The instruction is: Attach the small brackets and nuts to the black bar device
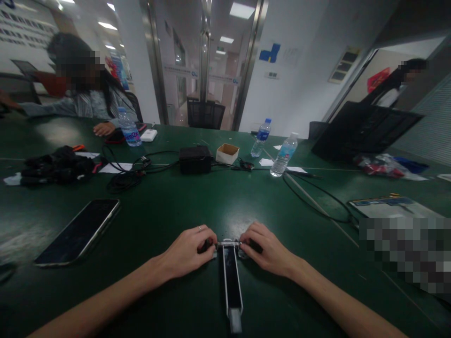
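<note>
In front of me a long, narrow device with a white frame and a dark inner strip (231, 277) lies on the green table (169, 202). I cannot make out its kind. A clear tab (235, 322) sticks out at its near end, and a short metal crossbar (229, 243) spans the far end. My left hand (188, 249), with a ring on one finger, is closed at the crossbar's left end, thumb against fingertips. Mirroring it, my right hand (269, 249) pinches the right end. Small dark parts show within both grips, partly hidden by the fingers.
To the left lie a smartphone (79, 232) and a black bundle (58, 166). Beyond my hands stand a black box (195, 159) with cables, a small open carton (227, 154) and water bottles (283, 155). One person (88, 101) sits across; another (398, 89) is at right.
</note>
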`<action>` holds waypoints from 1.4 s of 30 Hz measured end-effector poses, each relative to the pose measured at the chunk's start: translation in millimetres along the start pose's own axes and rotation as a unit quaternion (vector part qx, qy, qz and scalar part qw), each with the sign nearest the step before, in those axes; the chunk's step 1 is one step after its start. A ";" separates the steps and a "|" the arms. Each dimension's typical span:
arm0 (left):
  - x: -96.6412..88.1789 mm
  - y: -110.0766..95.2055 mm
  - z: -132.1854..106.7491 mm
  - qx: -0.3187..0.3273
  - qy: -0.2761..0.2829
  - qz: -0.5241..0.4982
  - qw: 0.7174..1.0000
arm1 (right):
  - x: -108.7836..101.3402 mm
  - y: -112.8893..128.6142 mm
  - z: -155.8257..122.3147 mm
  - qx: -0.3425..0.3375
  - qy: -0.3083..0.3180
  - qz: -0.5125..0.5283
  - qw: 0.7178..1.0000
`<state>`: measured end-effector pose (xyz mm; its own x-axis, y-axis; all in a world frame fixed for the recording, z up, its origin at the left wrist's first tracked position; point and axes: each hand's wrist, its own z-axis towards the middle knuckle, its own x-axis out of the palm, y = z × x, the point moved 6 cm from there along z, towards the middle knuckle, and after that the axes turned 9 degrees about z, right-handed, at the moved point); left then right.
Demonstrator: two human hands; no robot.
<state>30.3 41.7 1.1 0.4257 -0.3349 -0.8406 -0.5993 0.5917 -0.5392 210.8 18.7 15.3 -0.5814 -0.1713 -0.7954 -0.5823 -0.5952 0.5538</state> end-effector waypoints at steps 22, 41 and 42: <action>-2.3 -2.9 0.5 0.010 -0.007 0.007 1.000 | -1.0 -5.3 0.1 0.051 -0.009 0.048 0.997; -0.7 -1.0 1.0 0.005 -0.002 0.009 1.000 | -1.8 -7.7 0.0 0.047 -0.021 0.058 0.997; -0.6 -1.0 0.9 0.005 -0.001 0.007 1.000 | -2.0 -7.9 -0.2 0.052 -0.021 0.059 0.997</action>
<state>31.2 42.0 2.2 0.4180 -0.3258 -0.8480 -0.5987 0.6032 -0.5269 216.7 23.6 12.4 -0.6713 -0.2020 -0.7131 -0.5622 -0.4882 0.6676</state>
